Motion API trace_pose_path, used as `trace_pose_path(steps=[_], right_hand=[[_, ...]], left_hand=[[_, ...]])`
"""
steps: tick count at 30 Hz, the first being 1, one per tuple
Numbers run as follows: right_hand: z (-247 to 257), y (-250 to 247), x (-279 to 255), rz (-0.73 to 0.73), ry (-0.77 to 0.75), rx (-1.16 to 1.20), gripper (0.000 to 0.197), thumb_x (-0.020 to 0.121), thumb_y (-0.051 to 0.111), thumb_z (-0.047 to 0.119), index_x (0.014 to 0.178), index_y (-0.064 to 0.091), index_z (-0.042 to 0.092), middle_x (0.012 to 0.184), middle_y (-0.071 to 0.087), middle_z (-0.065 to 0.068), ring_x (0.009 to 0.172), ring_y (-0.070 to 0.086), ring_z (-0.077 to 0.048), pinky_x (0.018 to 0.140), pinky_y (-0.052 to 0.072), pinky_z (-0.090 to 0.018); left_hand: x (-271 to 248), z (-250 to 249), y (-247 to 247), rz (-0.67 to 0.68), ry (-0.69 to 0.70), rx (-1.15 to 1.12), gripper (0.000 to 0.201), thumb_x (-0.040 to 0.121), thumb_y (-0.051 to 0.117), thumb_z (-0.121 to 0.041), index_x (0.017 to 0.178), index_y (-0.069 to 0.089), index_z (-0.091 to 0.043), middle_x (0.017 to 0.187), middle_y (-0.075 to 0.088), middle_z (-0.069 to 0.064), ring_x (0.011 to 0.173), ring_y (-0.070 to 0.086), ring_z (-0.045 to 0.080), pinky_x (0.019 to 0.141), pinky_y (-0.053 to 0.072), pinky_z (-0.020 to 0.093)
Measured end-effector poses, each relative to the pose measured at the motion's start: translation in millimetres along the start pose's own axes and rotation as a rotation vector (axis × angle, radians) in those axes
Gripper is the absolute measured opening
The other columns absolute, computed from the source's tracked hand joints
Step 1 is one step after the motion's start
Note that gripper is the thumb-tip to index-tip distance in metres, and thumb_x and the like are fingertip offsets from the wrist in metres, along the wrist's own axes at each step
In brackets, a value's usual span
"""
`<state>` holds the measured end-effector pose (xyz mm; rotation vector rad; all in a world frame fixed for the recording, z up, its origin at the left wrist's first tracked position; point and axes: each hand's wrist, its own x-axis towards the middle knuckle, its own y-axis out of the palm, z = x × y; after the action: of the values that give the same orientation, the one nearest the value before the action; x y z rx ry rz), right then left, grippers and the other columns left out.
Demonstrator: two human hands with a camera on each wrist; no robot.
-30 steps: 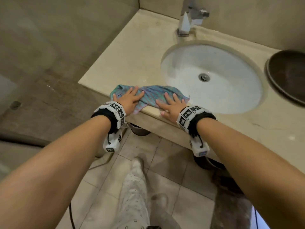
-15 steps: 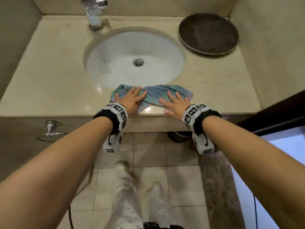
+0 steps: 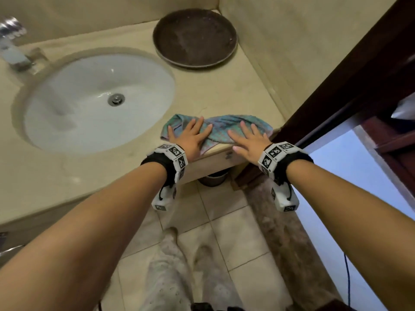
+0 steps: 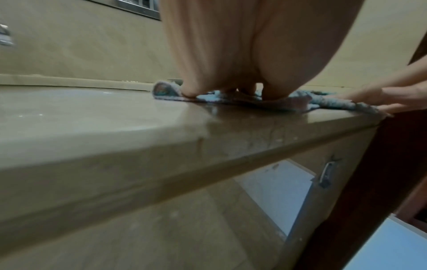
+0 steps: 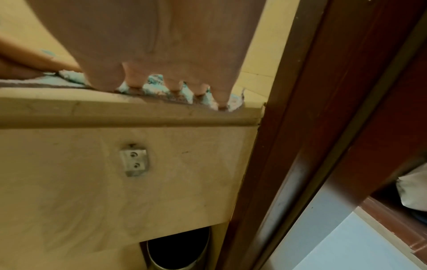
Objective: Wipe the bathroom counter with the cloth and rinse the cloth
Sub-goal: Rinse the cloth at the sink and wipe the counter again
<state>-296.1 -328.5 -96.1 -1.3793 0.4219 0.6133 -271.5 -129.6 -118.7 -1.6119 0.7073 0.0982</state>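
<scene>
A teal and purple cloth [image 3: 221, 127] lies flat on the beige stone counter [image 3: 235, 95] at its front right corner, right of the white sink basin [image 3: 89, 104]. My left hand [image 3: 193, 135] presses flat on the cloth's left part with fingers straight. My right hand [image 3: 249, 140] presses flat on its right part, close to the counter's end by the door frame. In the left wrist view the cloth [image 4: 231, 97] shows under my left palm. In the right wrist view my fingertips [image 5: 175, 85] rest on the cloth [image 5: 152, 85] at the counter's edge.
A dark round tray [image 3: 195, 38] sits at the back right of the counter. The chrome tap [image 3: 12, 44] stands at the far left. A dark wooden door frame [image 3: 336, 86] bounds the counter's right end. A bin [image 5: 177, 250] stands under the counter.
Both hands have slid the cloth rightward along the counter's front edge, from left of the sink, past its front, to the right corner by the door frame.
</scene>
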Motion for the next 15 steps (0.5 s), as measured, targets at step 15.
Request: trace_pose_path(steps=[15], right_hand=[[-19.9,-46.8,68.6,-0.043,0.163,0.101,0.056,0.096,0.021,0.055,0.147,0.0,0.044,0.158,-0.018,0.003,0.147,-0.012,-0.03,0.116,-0.001,-0.055]], left_hand=[[92.5,21.8,-55.0,0.014,0.137,-0.005,0.056,0.1,0.025,-0.023,0.148,0.0,-0.04,0.159,-0.009,-0.009,0.148,-0.006,0.014,0.109,-0.002,0.069]])
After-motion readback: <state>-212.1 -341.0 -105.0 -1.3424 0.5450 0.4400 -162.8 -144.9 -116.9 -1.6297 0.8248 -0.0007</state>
